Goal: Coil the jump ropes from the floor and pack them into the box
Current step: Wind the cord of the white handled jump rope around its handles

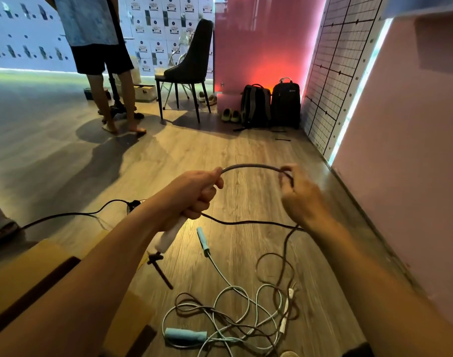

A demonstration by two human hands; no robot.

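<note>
My left hand (198, 191) is closed around the white handle (168, 238) of a dark brown jump rope. That rope (253, 166) arches from the left fist to my right hand (301, 197), which pinches it between thumb and fingers. From there it drops to the floor and joins a tangle (235, 315). A light blue jump rope lies in the same tangle, with one blue handle (185, 334) at the bottom and the other (203, 239) further up. The cardboard box (34, 274) stands at lower left, partly hidden by my left forearm.
A black cable (73, 215) runs across the wooden floor to the left. A person stands at the back left next to a dark chair (186, 70). Two backpacks (270, 104) and shoes sit by the red wall. A pink wall (400, 150) closes the right side.
</note>
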